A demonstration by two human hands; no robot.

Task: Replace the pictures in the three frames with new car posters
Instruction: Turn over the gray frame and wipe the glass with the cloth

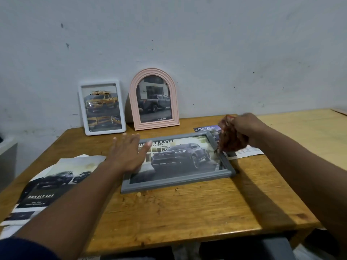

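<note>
The grey frame, car poster inside, is lying flat on the table. The left hand is resting on its left end with fingers spread, seemingly steadying it. The right hand is clutching a bunched reddish cloth at the frame's far right corner, probably wiping, while the white frame and pink frame are leaning against the wall.

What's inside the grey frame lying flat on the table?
A poster of a dark car, reading TRAVO. The left hand covers its left side, hiding the rest of the title.
</note>
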